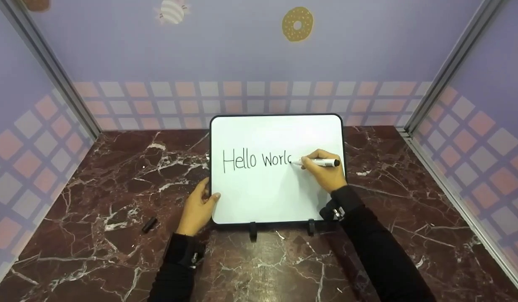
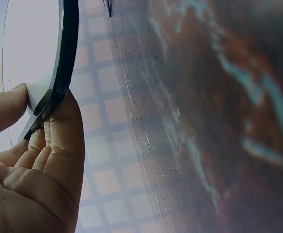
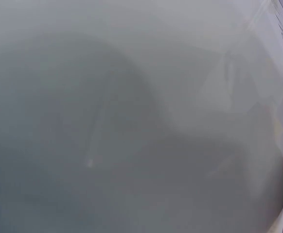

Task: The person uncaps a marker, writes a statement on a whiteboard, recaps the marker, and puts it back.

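My right hand (image 1: 326, 173) pinches a slim white marker (image 1: 321, 162) with a dark end, its tip pressed to the smooth whiteboard (image 1: 275, 138) just after the black handwritten letters "Hello Worl" and a part-formed stroke. My left hand (image 1: 199, 206) has its grip clamped on the board's lower left corner, thumb on the glossy face and fingers (image 2: 59, 145) behind the thin black rim. The board, a rounded-corner rectangle, stands tilted on two small black feet at the middle of the desk (image 1: 409, 218), a polished dark red marble slab veined in white. A short black cap (image 1: 149, 225) lies on the stone well left of my left hand. Behind, pale lilac walls carry a peach-and-grey check band and a doughnut print (image 1: 298, 24).
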`<state>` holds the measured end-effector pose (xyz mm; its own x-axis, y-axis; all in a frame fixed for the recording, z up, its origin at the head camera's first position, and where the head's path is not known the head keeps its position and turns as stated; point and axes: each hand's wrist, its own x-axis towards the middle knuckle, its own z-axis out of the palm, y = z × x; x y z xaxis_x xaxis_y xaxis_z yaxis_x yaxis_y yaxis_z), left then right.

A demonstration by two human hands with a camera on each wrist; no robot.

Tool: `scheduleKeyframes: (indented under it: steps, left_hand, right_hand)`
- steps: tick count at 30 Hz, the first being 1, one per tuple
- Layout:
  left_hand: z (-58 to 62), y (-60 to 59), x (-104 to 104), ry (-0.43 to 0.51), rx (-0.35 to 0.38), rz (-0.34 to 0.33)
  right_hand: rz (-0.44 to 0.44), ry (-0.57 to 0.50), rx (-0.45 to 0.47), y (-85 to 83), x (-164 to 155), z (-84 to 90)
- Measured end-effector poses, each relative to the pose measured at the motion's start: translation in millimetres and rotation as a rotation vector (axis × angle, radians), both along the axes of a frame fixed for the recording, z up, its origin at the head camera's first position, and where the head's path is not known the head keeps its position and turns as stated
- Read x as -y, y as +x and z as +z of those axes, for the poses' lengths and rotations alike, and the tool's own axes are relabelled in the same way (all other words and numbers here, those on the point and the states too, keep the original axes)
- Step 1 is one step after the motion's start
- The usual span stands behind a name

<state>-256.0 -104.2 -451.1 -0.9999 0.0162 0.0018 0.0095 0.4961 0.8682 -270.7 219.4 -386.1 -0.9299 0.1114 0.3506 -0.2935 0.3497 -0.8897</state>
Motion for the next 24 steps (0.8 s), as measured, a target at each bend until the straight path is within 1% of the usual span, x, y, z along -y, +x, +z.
scheduleKeyframes:
  steps: [7, 16, 24]
  left_hand:
    - [0.2, 0.4, 0.1, 0.008, -0.006, 0.001]
    - [0.6, 1.4, 0.2, 0.002, -0.006, 0.0]
    - [0.9, 1.3, -0.6, 0.001, -0.007, 0.011]
  right_hand:
    - [-0.021, -0.001, -0.002, 0.6, -0.6, 0.9]
    - [-0.045, -0.054, -0.012, -0.3, 0.4, -0.1]
    - [-0.065, -0.065, -0.016, -3.1, 0.6, 0.9]
